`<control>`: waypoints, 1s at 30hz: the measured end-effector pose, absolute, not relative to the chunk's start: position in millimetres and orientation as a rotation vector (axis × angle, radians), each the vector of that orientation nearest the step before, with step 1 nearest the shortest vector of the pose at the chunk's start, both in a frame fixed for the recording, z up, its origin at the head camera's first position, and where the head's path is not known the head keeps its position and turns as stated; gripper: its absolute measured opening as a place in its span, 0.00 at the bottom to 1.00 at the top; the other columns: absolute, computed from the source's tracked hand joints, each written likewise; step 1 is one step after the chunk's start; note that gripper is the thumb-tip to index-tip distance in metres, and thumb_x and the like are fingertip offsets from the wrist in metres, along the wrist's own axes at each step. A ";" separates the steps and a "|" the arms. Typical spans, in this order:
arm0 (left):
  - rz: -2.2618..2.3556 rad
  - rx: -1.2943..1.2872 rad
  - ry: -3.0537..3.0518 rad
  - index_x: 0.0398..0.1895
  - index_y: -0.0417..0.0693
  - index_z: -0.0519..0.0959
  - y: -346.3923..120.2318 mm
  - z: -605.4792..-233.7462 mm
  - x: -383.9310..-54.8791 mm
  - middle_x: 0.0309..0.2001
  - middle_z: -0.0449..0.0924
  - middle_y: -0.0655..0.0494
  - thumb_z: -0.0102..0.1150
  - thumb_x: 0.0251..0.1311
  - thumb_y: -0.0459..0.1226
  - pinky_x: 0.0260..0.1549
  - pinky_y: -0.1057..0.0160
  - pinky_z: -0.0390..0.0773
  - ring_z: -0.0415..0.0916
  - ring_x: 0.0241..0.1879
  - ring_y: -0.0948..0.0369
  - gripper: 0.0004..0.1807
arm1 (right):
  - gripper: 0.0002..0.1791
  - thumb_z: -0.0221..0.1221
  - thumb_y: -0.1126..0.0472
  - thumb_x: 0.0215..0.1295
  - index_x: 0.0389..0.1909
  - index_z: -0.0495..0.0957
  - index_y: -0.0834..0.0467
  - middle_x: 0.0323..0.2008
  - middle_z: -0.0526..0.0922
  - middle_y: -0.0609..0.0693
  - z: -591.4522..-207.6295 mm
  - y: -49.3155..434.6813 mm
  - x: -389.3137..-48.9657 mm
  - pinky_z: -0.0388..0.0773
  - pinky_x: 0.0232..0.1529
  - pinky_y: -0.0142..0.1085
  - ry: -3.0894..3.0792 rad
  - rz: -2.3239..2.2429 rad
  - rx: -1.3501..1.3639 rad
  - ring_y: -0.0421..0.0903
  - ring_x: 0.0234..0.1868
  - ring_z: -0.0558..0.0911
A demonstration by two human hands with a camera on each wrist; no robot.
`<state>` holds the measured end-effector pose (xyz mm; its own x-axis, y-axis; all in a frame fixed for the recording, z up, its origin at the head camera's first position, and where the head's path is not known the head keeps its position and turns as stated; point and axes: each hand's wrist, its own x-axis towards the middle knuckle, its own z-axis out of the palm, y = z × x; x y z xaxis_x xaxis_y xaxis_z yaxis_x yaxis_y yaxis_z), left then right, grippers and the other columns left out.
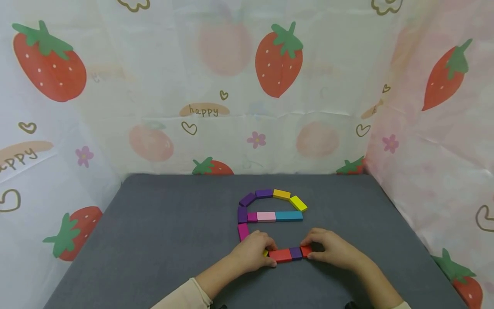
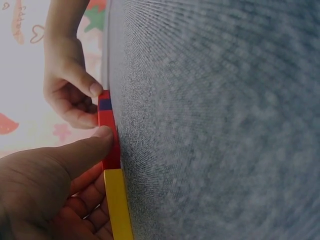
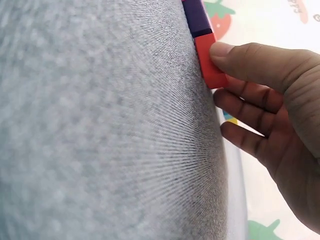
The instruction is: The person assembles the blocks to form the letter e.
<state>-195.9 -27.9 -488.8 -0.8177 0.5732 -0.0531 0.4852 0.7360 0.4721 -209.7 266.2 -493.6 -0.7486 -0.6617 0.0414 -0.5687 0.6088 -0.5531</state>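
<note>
Near the front of the grey table, my left hand pinches a long red block between thumb and fingers. At the other end of that row, my right hand pinches a short red block from its two long sides. A small purple block lies between the two red ones, in line with them. In the left wrist view a yellow block adjoins the long red one; my left hand mostly covers it in the head view. Above it, a magenta block is partly hidden behind that hand.
Farther back, purple blocks, an orange-yellow block and a yellow block form an arc. Below it runs a row with a small magenta block, a pink block and a blue block. Strawberry-printed cloth surrounds the table.
</note>
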 end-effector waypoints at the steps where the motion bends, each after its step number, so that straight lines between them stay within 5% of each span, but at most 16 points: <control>1: 0.664 0.846 2.741 0.44 0.59 0.88 -28.0 -488.7 -195.9 0.39 0.81 0.69 0.77 0.54 0.49 0.45 0.67 0.75 0.69 0.40 0.69 0.15 | 0.14 0.68 0.48 0.66 0.51 0.84 0.41 0.47 0.80 0.34 -493.3 265.8 -209.4 0.80 0.53 0.40 2.663 -0.830 -1.024 0.35 0.48 0.79; 30: 0.660 0.862 2.759 0.44 0.57 0.88 -27.9 -489.0 -194.4 0.39 0.82 0.69 0.78 0.54 0.48 0.45 0.67 0.74 0.70 0.40 0.68 0.15 | 0.14 0.68 0.47 0.66 0.52 0.83 0.38 0.49 0.79 0.33 -491.5 263.9 -209.6 0.78 0.56 0.42 2.640 -0.798 -1.000 0.37 0.51 0.77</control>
